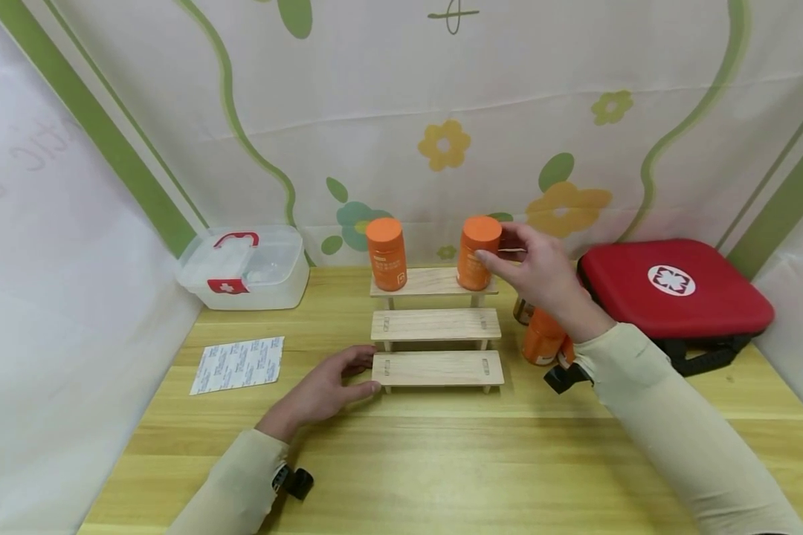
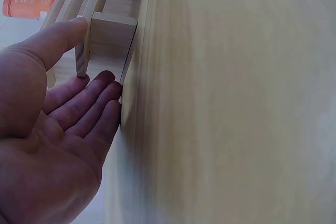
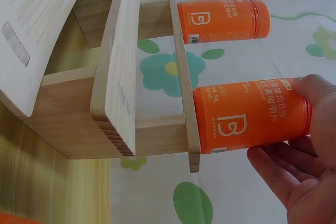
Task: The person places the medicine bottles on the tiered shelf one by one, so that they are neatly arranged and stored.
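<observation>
A three-tier wooden display stand [image 1: 436, 325] sits in mid-table. At the left end of its lowest tier is my left hand [image 1: 331, 384], thumb at the front corner and fingers at the back one. In the left wrist view the thumb [image 2: 65, 38] lies against the board's edge. My right hand [image 1: 542, 269] grips an orange supplement bottle [image 1: 476, 256] near its lid, thumb on the front. That bottle stands upright at the right end of the top tier. A matching orange bottle [image 3: 220, 22] stands at the tier's left end.
Further orange bottles [image 1: 542, 338] stand right of the stand, partly hidden by my right arm. Behind them lies a red first-aid case [image 1: 682, 286]. A clear plastic first-aid box [image 1: 274, 279] and a printed white sheet [image 1: 238, 365] are on the left. A patterned curtain [image 1: 375, 148] hangs behind.
</observation>
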`<state>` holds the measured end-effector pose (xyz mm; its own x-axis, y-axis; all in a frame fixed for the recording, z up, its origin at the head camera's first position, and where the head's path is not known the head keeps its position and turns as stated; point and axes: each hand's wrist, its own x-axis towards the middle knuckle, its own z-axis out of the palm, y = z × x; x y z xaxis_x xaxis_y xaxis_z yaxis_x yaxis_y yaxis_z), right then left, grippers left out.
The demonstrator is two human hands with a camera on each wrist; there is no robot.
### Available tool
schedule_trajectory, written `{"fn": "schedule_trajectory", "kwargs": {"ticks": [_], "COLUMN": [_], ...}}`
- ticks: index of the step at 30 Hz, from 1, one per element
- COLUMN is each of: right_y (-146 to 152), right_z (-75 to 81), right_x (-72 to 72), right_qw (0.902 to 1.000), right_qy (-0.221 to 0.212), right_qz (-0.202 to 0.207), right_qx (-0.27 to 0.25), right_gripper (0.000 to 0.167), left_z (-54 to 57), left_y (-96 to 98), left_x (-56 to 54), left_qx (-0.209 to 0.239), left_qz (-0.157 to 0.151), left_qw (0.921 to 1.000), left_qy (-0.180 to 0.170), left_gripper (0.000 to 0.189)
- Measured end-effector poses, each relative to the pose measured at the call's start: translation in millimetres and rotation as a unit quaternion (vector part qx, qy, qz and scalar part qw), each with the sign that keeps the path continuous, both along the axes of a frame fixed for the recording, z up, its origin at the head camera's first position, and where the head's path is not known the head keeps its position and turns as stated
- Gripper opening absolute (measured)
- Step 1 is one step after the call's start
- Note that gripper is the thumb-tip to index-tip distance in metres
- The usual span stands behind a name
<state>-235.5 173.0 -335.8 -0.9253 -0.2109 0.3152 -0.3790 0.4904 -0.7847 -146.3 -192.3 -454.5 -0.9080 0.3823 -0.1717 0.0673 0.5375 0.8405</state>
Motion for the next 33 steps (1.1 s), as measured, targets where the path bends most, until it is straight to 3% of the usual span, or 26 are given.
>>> {"fn": "schedule_trajectory", "kwargs": {"ticks": [7, 17, 27, 33], "right_y": [-0.3, 5.5, 16.2, 21.7], "right_z": [0.9, 3.8, 3.9, 5.2], "right_x": [-0.1, 4.5, 19.4, 27.8], "right_qw": [0.9996, 0.9991, 0.9986, 0.998], "right_qy": [-0.008, -0.033, 0.049, 0.061], "right_qz": [-0.008, 0.022, 0.006, -0.002], "right_qx": [0.024, 0.014, 0.018, 0.016], "right_gripper": [0.059, 0.062, 0.052, 0.051], "left_z": [-0.8, 0.1, 0.4, 0.7], "left_y": [-0.4, -0.2, -0.3, -0.2], "left_x": [0.3, 0.7, 1.6, 1.9], "left_qx": [0.0, 0.004, 0.005, 0.003], "left_qz": [-0.001, -0.002, 0.002, 0.0], "left_qw": [1.0, 1.0, 1.0, 1.0], "left_qy": [0.0, 0.002, -0.004, -0.002], "left_gripper": [0.067, 0.066, 0.067, 0.067]}}
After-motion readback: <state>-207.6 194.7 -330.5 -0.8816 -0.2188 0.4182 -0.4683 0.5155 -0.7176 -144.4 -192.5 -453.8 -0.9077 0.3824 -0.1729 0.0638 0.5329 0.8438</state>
